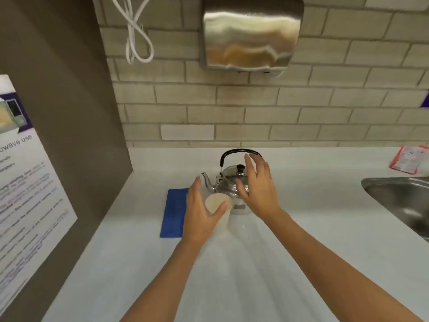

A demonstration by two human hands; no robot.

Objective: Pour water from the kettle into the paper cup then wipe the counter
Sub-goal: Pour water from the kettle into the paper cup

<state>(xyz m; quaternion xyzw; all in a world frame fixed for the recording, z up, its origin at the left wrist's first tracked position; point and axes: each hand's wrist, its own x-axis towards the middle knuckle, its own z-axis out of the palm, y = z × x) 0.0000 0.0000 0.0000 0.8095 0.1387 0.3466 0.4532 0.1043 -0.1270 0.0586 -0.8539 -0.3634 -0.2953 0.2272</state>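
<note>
Now: left hand [200, 213] spread beside paper cup [216, 201], thumb touching rim; right hand [258, 189] spread over kettle [228, 175], gripping nothing.

**Q:** Pose of the left hand [200, 210]?
**A:** Fingers straight and together, thumb spread wide; left forearm [162, 275] rises from the near edge of the counter [301, 228].
**Q:** And the right hand [255, 184]?
**A:** Fingers splayed, slightly bent, gripping nothing; right forearm [336, 259] enters from the near right corner. Hands close together, toward the back edge.
</note>
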